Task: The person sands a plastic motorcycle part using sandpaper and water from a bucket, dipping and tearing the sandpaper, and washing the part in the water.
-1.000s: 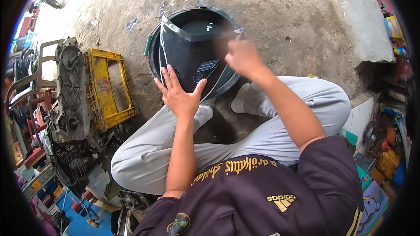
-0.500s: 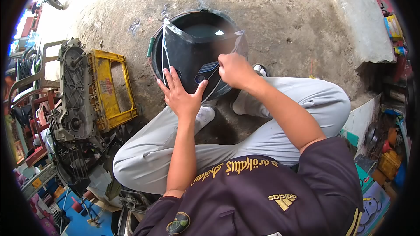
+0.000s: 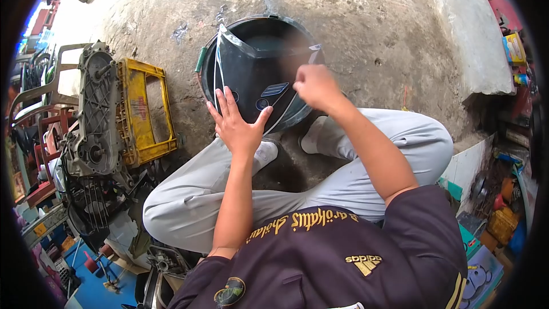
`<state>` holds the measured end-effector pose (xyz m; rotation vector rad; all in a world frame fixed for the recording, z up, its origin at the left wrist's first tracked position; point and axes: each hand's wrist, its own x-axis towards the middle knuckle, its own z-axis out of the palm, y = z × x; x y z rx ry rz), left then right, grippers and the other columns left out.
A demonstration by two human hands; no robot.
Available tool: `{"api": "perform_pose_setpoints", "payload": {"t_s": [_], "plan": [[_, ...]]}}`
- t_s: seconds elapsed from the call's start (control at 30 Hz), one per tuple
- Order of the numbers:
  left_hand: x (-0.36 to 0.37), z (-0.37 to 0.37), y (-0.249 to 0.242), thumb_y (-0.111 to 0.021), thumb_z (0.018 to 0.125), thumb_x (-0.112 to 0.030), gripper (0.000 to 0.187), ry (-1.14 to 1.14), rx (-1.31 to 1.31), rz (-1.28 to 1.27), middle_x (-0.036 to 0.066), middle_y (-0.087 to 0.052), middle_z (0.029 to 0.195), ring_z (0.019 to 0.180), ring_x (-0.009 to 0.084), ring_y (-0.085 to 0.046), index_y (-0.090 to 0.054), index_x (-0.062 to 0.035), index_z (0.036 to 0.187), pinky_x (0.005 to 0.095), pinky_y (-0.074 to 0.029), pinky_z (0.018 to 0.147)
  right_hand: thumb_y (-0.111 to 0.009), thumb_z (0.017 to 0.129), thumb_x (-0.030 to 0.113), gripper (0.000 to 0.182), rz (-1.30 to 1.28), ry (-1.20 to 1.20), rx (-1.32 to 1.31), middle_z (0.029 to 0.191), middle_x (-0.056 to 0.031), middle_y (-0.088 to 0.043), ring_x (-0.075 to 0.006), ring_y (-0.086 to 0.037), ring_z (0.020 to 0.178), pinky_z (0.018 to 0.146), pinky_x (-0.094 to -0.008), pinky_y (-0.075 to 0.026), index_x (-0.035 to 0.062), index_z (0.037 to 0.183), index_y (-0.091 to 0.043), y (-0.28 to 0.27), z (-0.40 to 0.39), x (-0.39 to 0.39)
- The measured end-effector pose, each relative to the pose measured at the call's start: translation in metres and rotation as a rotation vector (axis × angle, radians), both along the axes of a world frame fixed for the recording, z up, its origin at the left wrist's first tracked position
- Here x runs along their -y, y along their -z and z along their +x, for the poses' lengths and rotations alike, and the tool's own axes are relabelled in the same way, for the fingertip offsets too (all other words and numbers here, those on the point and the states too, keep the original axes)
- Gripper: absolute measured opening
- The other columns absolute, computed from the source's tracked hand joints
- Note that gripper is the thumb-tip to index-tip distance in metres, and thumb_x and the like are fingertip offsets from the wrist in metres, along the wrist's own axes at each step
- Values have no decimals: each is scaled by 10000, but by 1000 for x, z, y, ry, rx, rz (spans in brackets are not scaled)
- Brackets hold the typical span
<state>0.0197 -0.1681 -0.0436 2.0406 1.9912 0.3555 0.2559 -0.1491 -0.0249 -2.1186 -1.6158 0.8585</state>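
Observation:
A glossy black plastic panel with pale edge strips, a vented insert and round holes rests across a round dark basin between my feet. My left hand lies with fingers spread on the panel's near left part, its fingertips along the pale left edge. Close by the panel's right edge, my right hand is closed in a fist. What it holds, if anything, I cannot make out; a blurred streak shows just above it.
A yellow plastic crate and a grey metal engine casing stand at the left. More parts and boxes crowd both sides. Rough concrete floor spreads ahead, with a raised concrete ledge at the right.
My right hand has moved a little to the right, off the panel's vented insert, which now shows more fully. My left hand keeps its place on the panel.

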Motion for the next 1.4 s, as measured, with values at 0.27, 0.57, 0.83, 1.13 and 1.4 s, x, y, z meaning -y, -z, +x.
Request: {"api": "perform_pose_setpoints", "payload": {"t_s": [0.27,0.57,0.83,1.13,1.4], "plan": [[0,-1,2,-823,767,-705,1203,-5,31,3,113,-287,1756,1615,466,-176,-291,-151,1694,687,-349,1166,-729,901,144,112,124,7,62,978,-205,-744,-409,-714,955,849,-502,-563,42,945,-735,-9,6,4],[0,1,-1,-851,737,-689,1195,-5,3,25,115,-318,1743,1602,475,-210,-347,-139,1671,663,-385,1144,-740,872,119,135,348,-91,20,981,-179,-733,-424,-696,921,825,-490,-567,32,973,-762,1,28,4],[0,1,-1,-861,730,-681,1198,-6,9,28,110,-317,1744,1600,477,-216,-349,-140,1670,664,-388,1141,-788,848,140,174,304,-165,-66,965,-176,-697,-378,-680,1001,886,-475,-556,22,968,-743,0,24,12],[0,0,0,-861,729,-683,1208,-11,19,7,105,-308,1749,1604,473,-203,-334,-153,1677,674,-385,1137,-784,888,169,154,356,-267,34,950,-170,-696,-366,-695,944,826,-471,-573,40,967,-753,-2,4,20],[0,1,0,-857,725,-693,1218,-20,19,-6,105,-304,1752,1607,470,-199,-324,-160,1682,675,-390,1129,-756,890,122,93,429,-66,-60,967,-175,-687,-373,-709,884,786,-467,-582,41,935,-762,4,10,22]]}}
